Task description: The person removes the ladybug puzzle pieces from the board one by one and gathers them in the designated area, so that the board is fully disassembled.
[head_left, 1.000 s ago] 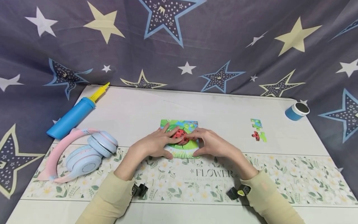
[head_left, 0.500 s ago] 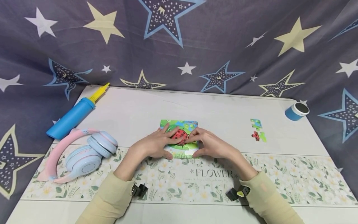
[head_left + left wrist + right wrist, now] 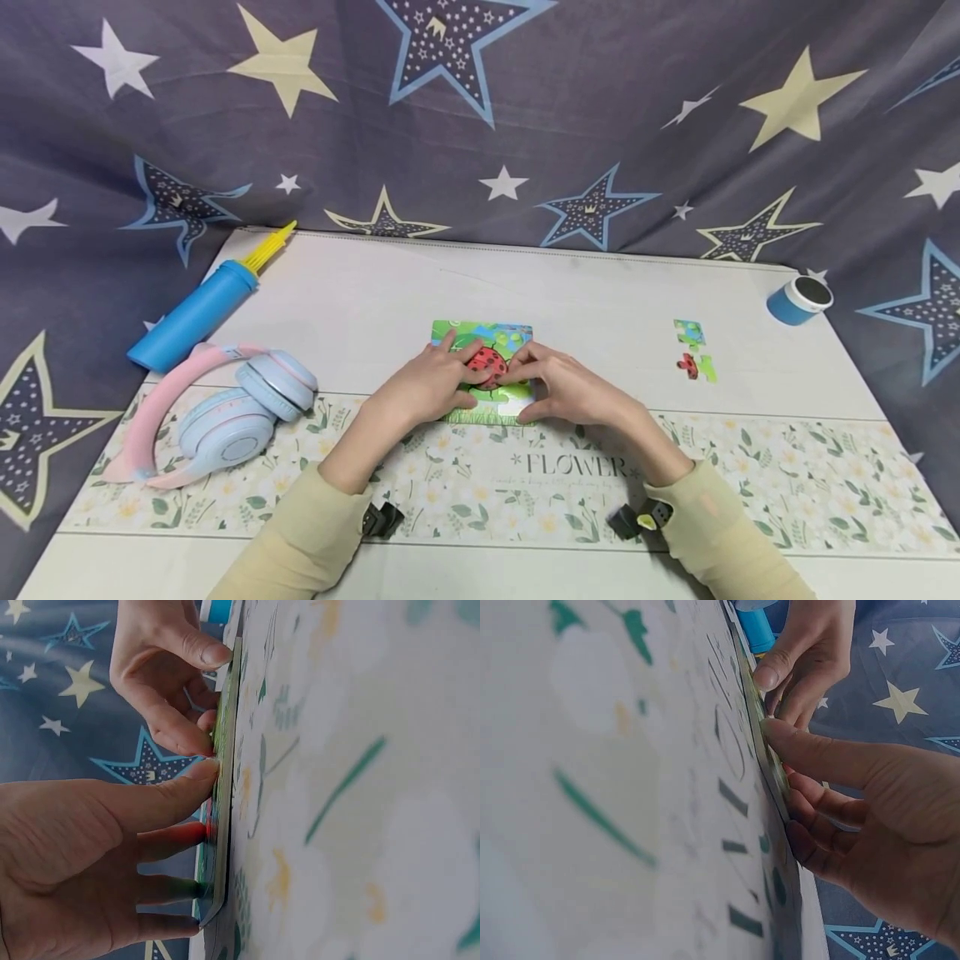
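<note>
A jigsaw puzzle (image 3: pixel 483 413) with a red ladybird on green lies flat in the middle of the table, in the head view. My left hand (image 3: pixel 427 379) rests on its left half, fingers spread and thumb near the front edge. In the left wrist view that hand's fingertips touch the puzzle's upper face. On the right half, my right hand (image 3: pixel 562 385) has its fingers bent beside the ladybird and its thumb at the front right corner. Between that thumb and forefinger shows a pale, shiny patch with a puzzle-piece outline. The palm of my right hand hides the puzzle's right edge.
Several loose puzzle pieces (image 3: pixel 688 365) lie to the right. A blue-and-white tub (image 3: pixel 791 307) stands at the far right. On the left are pink and blue cat-ear headphones (image 3: pixel 228 429) and a blue hand pump (image 3: pixel 197 312) with a yellow nozzle. A star-patterned cloth (image 3: pixel 480 150) hangs behind.
A pale patch has appeared on the puzzle's lower right part under my right hand. My left hand has drawn its thumb slightly inward and up. The loose pieces have not moved.
</note>
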`<state>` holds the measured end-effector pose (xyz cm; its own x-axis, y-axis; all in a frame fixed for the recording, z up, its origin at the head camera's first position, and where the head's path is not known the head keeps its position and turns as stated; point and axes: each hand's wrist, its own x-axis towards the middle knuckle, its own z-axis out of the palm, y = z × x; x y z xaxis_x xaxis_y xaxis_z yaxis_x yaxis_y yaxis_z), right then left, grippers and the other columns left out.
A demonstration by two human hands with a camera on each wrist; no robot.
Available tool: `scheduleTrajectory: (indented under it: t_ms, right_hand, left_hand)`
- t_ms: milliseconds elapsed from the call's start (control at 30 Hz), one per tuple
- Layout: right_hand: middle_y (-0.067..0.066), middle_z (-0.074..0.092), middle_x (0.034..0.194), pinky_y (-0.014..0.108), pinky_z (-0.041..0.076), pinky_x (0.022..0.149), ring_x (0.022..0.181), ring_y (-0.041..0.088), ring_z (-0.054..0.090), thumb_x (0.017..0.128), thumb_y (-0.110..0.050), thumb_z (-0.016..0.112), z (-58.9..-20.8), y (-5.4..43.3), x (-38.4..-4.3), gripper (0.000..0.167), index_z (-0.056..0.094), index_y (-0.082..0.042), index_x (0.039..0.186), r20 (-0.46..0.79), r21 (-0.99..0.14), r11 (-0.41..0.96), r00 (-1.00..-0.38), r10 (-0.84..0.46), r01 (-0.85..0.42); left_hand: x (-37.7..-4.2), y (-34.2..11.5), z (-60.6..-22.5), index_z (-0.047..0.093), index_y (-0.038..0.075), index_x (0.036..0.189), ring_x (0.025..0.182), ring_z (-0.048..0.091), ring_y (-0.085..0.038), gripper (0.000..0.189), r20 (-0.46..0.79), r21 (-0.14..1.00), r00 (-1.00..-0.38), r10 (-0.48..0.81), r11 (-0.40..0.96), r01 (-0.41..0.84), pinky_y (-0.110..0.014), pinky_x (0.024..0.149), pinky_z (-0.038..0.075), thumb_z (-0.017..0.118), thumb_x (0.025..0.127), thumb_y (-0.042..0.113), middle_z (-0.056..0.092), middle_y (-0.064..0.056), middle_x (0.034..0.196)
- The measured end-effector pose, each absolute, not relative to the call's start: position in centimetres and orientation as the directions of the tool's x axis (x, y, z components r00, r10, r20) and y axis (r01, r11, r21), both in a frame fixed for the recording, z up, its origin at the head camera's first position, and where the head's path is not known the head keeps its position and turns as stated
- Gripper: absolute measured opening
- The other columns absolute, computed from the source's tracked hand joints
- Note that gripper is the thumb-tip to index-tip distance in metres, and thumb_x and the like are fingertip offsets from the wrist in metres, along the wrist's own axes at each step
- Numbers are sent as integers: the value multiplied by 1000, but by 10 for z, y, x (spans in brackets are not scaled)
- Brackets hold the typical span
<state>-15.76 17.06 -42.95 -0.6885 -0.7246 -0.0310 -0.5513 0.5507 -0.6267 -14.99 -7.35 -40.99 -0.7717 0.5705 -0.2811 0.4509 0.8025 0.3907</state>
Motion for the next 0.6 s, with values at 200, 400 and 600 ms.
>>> scheduleTrajectory:
  t_ms: [200, 400, 600]
  right_hand:
    - [-1, 64, 120, 37, 54, 94, 109, 15, 59, 77, -23, 91, -428, 170, -156, 57, 73, -17, 130, -20, -616, 553, -690, -724, -562]
    - [0, 64, 119, 36, 53, 91, 107, 16, 58, 76, -20, 91, -427, 169, -156, 57, 73, -17, 131, -29, -628, 557, -699, -714, -543]
    - [0, 63, 120, 34, 51, 91, 106, 13, 56, 78, -18, 91, -428, 168, -155, 55, 74, -17, 130, -32, -630, 565, -710, -704, -532]
  left_hand:
    - [-149, -72, -410, 60, 26, 144, 159, 12, -45, 50, -290, 375, -783, 551, 818, 436, -63, 126, 24, 72, 96, 33, 27, -5, 171]
    - [-147, -70, -406, 61, 27, 143, 160, 13, -44, 50, -294, 356, -797, 527, 835, 420, -62, 126, 26, 72, 95, 33, 27, -4, 171]
    - [-146, -68, -405, 59, 28, 145, 160, 13, -43, 51, -300, 348, -800, 519, 841, 415, -61, 125, 29, 72, 95, 33, 26, -4, 171]
